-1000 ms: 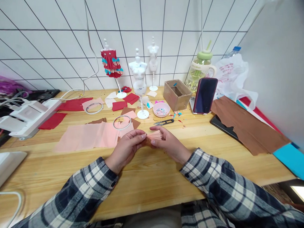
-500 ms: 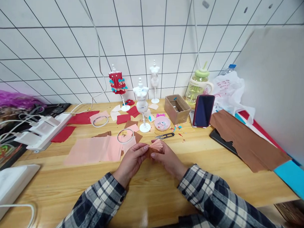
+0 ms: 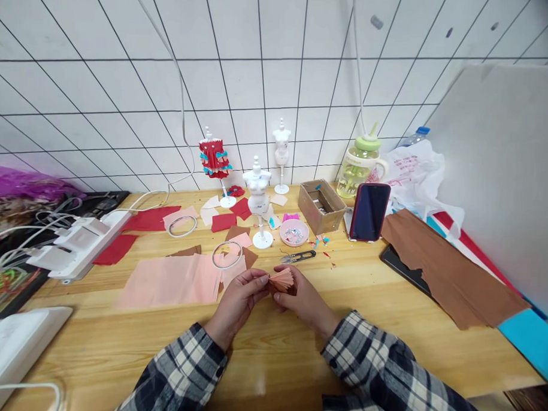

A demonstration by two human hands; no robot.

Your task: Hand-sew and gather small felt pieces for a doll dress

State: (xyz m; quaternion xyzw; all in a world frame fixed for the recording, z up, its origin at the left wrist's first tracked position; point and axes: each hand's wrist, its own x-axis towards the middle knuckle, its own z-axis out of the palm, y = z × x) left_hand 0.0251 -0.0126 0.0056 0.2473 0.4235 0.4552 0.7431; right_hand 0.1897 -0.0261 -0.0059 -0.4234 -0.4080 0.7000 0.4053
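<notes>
A small pleated piece (image 3: 283, 279), pink on top with brown beneath, is fanned out between my hands; I cannot tell whether it is paper or cloth. My left hand (image 3: 240, 299) pinches its gathered end between thumb and fingers. On the other side, my right hand (image 3: 303, 297) is curled around the spread folds, thumb in front and fingers behind. Just beyond them lie thread snips (image 3: 299, 257) and a pink dish (image 3: 294, 232) of small shiny bits. A bare white mini dress form (image 3: 259, 196) stands behind.
Left of my hands are a pink sheet (image 3: 167, 281) and a metal ring (image 3: 227, 255). Farther back stand a dress form in a red ruffled outfit (image 3: 214, 159), a cardboard box (image 3: 322, 207) and a phone (image 3: 369, 212). Brown sheets (image 3: 456, 269) lie right, a power strip (image 3: 81, 244) left.
The camera view has tilted up, so the scene sits lower in the picture. Both hands keep hold of the pleated piece, whose folds now look more spread and turned toward me.
</notes>
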